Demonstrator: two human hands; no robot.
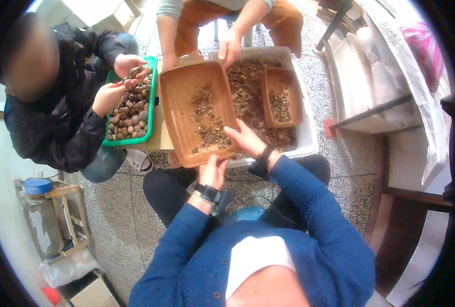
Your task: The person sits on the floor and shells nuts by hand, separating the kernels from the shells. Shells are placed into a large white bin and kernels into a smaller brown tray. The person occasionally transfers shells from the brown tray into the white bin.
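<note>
A large brown plastic tray [177,103] is held tilted in front of me, partly over a white bin. My left hand [213,170] grips its near rim, and my right hand [248,140] holds the near right corner with the thumb over the edge. Small broken nut pieces [210,130] lie scattered along the middle and right of the tray. Across from me, another person's hand [230,50] is at its far right corner; that person's other hand is near the far left corner, where contact is hard to tell.
Shell debris [246,92] and a smaller brown basket [273,78] are in the white bin [310,138]. To the left stands a green basket [150,111] of walnuts [133,115]; a person beside it holds a red-handled tool [122,81]. A shelf rack [373,109] stands right.
</note>
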